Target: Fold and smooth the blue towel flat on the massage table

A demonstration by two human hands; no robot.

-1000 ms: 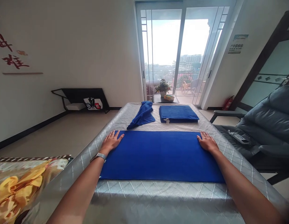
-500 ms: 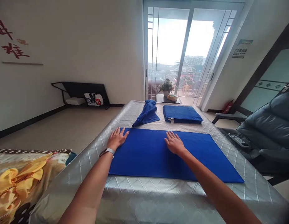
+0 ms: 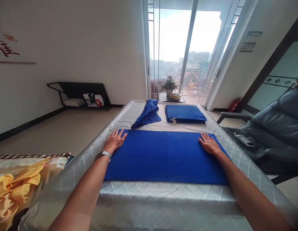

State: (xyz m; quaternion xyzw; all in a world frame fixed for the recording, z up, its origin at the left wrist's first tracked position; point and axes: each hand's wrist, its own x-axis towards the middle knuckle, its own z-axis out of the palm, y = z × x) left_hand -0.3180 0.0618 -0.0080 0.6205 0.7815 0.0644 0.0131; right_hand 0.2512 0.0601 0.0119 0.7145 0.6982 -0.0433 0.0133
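A blue towel (image 3: 158,157) lies spread flat across the table, its long side facing me. On its far left corner rests my left hand (image 3: 114,140), palm down with the fingers apart; a watch with a light band is on that wrist. My right hand (image 3: 210,143) lies flat near the towel's far right corner, fingers stretched out. Beyond the towel sit a crumpled blue cloth (image 3: 147,115) on the left and a neat stack of folded blue towels (image 3: 185,113) with a white tag on the right.
A silvery quilted cover (image 3: 149,192) drapes the table. To the right stands a dark armchair (image 3: 271,128) with a power strip (image 3: 244,140) on its seat. Yellow fabric (image 3: 19,189) lies at the lower left. A potted plant (image 3: 169,85) stands past the table's far end.
My right hand has slid across the towel from its middle to its far right corner. The left hand stays at the far left corner. The view has shifted slightly.
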